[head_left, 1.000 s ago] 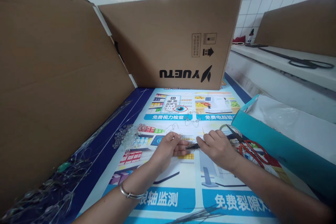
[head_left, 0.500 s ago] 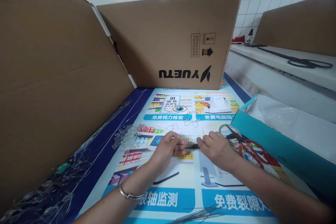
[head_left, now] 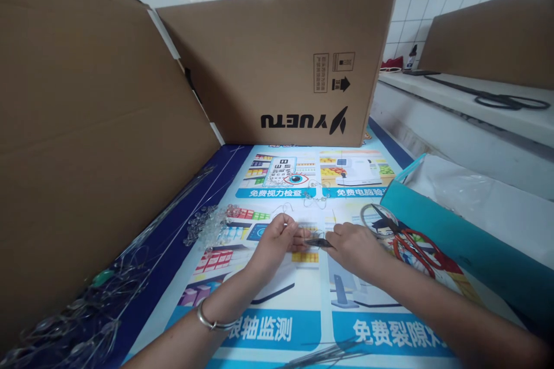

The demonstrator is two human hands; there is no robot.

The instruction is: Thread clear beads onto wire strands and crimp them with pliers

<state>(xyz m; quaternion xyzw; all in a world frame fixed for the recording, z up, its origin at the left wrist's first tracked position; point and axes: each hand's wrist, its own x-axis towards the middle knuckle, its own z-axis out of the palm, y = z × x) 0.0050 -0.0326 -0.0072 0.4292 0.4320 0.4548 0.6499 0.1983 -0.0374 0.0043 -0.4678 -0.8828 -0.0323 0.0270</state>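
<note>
So my right hand (head_left: 355,251) is clenched around a pair of dark pliers (head_left: 319,243), with the nose pointing left, right at the fingertips of my left hand (head_left: 279,242). Thumb and fingers on that left one are bunched close together, but whatever they're pinching is too tiny to make out, so I can't tell. There's some thin wire (head_left: 321,233) looping up by the plier nose, all of it above the printed bench (head_left: 309,294). Pile of clear beads (head_left: 212,228) lies off to the left, and nearer me on that side is a messy tangle of beaded strands (head_left: 86,311) with a green piece (head_left: 103,278) in it. Just beyond my hands sits a small beaded bit (head_left: 315,200). Over on the right I've got red-handled scissors (head_left: 418,251) near a teal box (head_left: 426,225), plus a bunch of loose straight wires (head_left: 324,353) closest to me.
</note>
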